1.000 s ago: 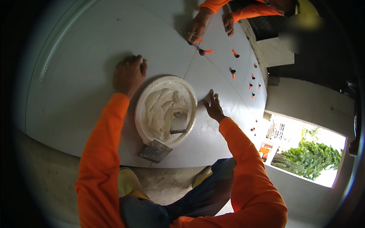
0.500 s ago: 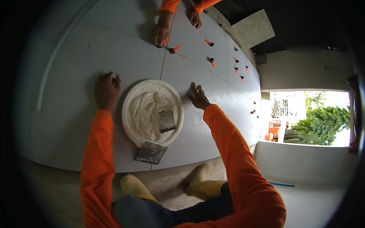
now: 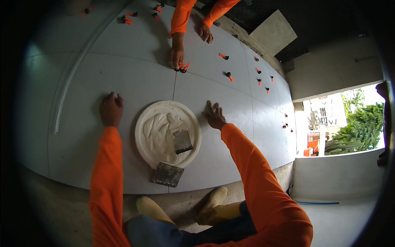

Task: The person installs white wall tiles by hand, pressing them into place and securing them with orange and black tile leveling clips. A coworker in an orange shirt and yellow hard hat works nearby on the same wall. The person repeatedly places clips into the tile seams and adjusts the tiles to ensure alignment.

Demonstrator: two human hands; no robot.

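Observation:
My left hand [image 3: 111, 109] rests curled on the large grey panels [image 3: 131, 76], left of a round tub. Its fingers are closed, and whatever is in them, if anything, is hidden. My right hand [image 3: 215, 115] lies on the panel right of the tub, fingers spread and nothing in it. Between my hands sits the white tub [image 3: 199, 131], holding creamy white paste [image 3: 158, 131]. A flat metal scraper blade [image 3: 182, 142] lies on the paste inside. A second paste-smeared scraper blade [image 3: 168, 174] lies against the tub's near rim.
Across the panels, another person's hand [image 3: 177, 57] touches black-and-orange clips [image 3: 184, 68] at a seam; their other hand [image 3: 205, 33] leans nearby. Several similar clips [image 3: 229, 76] stand farther right. A perforated strip [image 3: 68, 90] lies at left. My yellow boots [image 3: 153, 209] stand by the near edge.
The view has shifted, showing more clips at the far left. The other person's hand stays at the seam clips. My hands keep nearly the same places beside the tub.

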